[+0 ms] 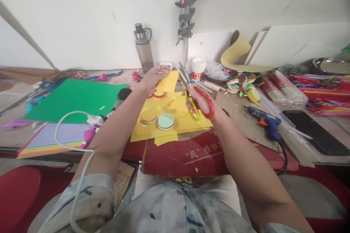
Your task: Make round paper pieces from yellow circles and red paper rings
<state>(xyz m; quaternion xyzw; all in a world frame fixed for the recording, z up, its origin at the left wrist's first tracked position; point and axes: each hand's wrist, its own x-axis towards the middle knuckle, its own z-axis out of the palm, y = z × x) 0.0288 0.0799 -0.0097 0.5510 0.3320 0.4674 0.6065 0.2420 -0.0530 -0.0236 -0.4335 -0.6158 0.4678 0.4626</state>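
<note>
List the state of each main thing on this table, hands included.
Left hand: holding yellow paper piece
Right hand: holding scissors
Yellow paper piece: raised
Scissors: blades parted
Bottle: standing, lid on
Paper cups: stacked, upright
Glue gun: lying down
Phone: flat, upper face dark
Green sheet: lying flat
Curled sheet: partly unrolled
</note>
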